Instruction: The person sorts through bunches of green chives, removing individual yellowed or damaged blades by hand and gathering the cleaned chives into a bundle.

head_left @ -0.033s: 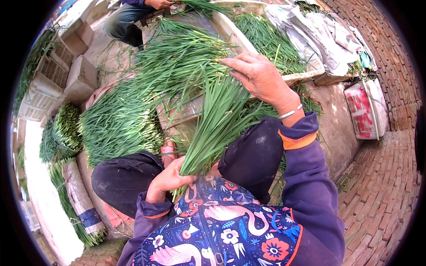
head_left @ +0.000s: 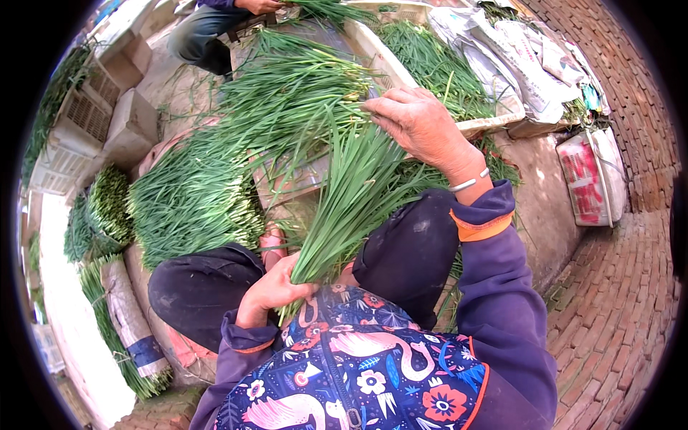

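Observation:
My left hand, low in front of my lap, is closed round the lower ends of a bunch of garlic chives. The long green leaves fan up and away from me. My right hand is over the far side of the bunch, thumb and forefinger pinched together beside the pale stalk ends of a heap of garlic chives. Whatever is between those fingertips is too small to make out. The heap rests on a low board beyond my knees.
More chives are piled at my left. Wrapped bundles lie near my left knee. Plastic crates stand far left. A white tray holds chives at the back right, beside sacks and a red-and-white basket. Another person sits opposite.
My right hand has drawn back slightly to the right, its fingertips off the heap's pale stalk ends. The left hand and its bunch have stayed in place.

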Demonstrator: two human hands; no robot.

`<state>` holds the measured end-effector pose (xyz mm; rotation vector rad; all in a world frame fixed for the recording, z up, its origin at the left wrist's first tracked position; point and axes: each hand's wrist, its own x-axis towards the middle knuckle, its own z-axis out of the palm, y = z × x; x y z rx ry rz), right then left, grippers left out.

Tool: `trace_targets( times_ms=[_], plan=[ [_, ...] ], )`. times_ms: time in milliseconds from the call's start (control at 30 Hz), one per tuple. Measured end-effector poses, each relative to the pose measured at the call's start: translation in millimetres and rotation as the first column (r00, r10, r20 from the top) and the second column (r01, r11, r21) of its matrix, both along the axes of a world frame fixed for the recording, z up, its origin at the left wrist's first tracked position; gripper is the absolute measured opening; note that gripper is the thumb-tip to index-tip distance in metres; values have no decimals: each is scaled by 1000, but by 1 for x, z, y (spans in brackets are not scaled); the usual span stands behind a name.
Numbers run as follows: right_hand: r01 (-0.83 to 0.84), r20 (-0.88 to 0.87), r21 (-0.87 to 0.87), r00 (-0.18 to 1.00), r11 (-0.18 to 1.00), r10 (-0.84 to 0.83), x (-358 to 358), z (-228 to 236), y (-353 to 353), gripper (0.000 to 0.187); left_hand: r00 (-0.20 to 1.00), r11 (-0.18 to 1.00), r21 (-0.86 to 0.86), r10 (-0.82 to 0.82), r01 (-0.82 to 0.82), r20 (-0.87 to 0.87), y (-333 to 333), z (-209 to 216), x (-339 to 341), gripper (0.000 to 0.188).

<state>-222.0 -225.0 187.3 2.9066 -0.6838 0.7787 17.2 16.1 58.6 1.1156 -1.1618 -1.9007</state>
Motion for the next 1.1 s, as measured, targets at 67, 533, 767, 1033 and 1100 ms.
trace_targets(
  times_ms=[67, 533, 767, 1033, 1100],
  plan=[
    [16, -19, -19, 1000, 1000, -16, -3, -1, -1, 13, 1000, 1000, -21, 1, -1, 5, 0, -2, 0, 36],
    [471, 318, 318, 765, 823, -560, -75, -11, 92, 8, 852, 925, -352, 69, 139, 519, -18, 11, -9, 35],
    [566, 365, 227, 705, 793, -608, -120, -4, 95, 18, 864, 901, -399, 56, 172, 500, -17, 3, -19, 31],
    [297, 180, 339, 911, 893, -371, -81, 6, 74, 15, 818, 891, -396, 50, 223, 573, -14, 1, -24, 34],
    [275, 85, 318, 945, 907, -316, -79, -1, 68, 16, 814, 890, -393, 45, 231, 579, -13, 2, -25, 34]
  ],
)
